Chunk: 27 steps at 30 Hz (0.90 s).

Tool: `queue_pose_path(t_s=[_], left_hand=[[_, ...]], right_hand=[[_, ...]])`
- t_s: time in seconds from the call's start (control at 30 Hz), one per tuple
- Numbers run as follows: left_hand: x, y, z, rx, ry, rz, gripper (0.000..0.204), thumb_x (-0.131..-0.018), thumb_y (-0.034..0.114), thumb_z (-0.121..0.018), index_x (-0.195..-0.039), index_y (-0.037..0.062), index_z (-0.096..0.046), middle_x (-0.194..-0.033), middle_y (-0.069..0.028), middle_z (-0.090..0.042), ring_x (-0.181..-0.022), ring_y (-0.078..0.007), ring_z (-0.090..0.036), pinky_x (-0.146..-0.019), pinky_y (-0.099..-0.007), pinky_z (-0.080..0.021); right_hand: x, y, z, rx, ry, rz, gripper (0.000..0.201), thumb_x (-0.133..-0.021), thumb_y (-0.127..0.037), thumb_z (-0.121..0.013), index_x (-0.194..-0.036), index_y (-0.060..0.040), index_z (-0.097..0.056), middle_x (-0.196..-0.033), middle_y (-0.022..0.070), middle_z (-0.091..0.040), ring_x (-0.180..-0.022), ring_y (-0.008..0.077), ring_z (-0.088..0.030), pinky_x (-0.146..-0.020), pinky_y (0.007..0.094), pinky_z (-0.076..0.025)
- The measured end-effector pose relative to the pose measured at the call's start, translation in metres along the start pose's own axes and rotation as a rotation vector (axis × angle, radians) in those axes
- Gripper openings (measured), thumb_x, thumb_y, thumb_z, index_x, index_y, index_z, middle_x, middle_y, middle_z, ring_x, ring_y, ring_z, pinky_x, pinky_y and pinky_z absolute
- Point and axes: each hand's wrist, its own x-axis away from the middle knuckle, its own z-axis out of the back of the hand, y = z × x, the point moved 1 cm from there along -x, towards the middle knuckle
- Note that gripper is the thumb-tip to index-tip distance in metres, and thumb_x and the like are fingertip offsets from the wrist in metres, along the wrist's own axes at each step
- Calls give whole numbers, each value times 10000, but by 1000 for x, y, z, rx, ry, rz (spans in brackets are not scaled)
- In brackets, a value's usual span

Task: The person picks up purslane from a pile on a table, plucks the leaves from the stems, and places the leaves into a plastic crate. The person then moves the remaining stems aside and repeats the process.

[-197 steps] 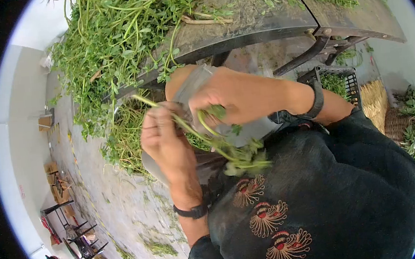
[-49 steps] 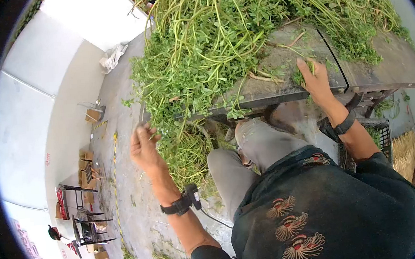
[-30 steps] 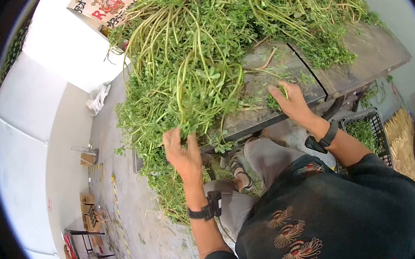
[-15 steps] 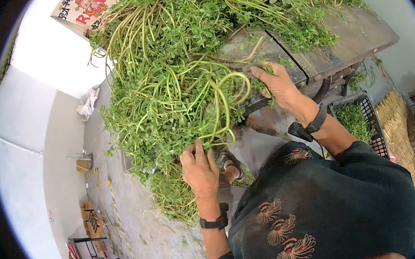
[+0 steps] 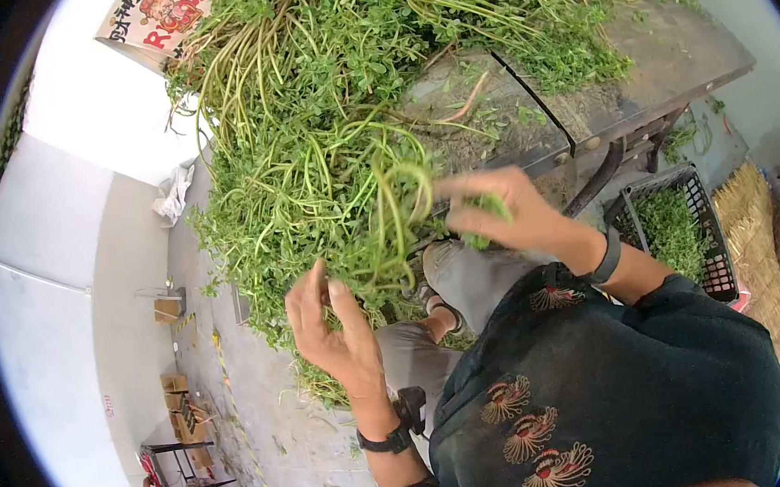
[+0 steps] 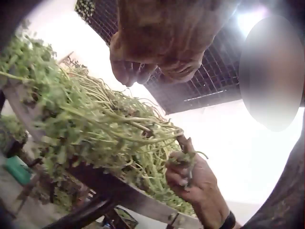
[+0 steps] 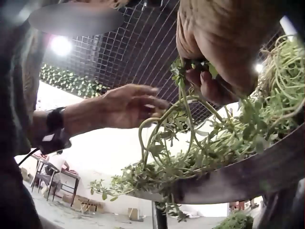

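A big pile of long-stemmed leafy greens [image 5: 341, 109] covers the dark metal table [image 5: 671, 61] and hangs over its near edge. My right hand [image 5: 489, 212] is off the table edge and pinches a few looping green stems [image 5: 404, 196]. In the right wrist view, those stems [image 7: 183, 109] hang from its curled fingers [image 7: 209, 81]. My left hand [image 5: 322, 319] is held up beside the hanging greens with straight fingers and holds nothing. It appears open in the right wrist view too [image 7: 128, 105]. The left wrist view shows the right hand [image 6: 188, 174] gripping stems.
A black plastic crate [image 5: 676, 228] with greens stands on the floor at the right, beside straw [image 5: 776, 302] and a woven basket. My knees are under the table edge. Chairs and boxes [image 5: 182, 466] stand far off at the lower left. A printed sign [image 5: 157, 13] hangs at top left.
My right hand has come off the table toward my body, drawing stems with it. My left hand has let go of the hanging stems, moved left and opened its fingers.
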Motion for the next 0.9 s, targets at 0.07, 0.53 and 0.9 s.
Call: queue_pose_path(t_s=[0.07, 0.53, 0.9], left_hand=[[-18, 10, -14, 336, -86, 168, 306, -851, 96, -572, -1132, -25, -581, -1016, -136, -572, -884, -213, -567, -776, -286, -455], [-5, -19, -81, 262, -457, 292, 462, -772, 113, -677, -1176, -51, -524, -915, -138, -592, -728, -203, -576, -653, -311, -475], [-49, -33, -62, 67, -107, 144, 279, -829, 49, -608, -1108, 48, -601, -862, -73, -600, -670, -138, -558, -537, -251, -432]], right_hand=[[6, -2, -12, 156, -166, 166, 279, -768, -188, -706, -1012, -62, -654, -832, 77, -660, -714, 206, -627, -651, 293, -481], [5, 9, 47, 337, -91, 3, 113, -766, -110, -700, -829, -24, -666, -750, 92, -639, -677, 183, -612, -619, 295, -459], [-24, 9, 30, 302, -82, -98, 122, -785, -121, -684, -847, -20, -657, -755, 105, -642, -676, 205, -616, -625, 296, -466]])
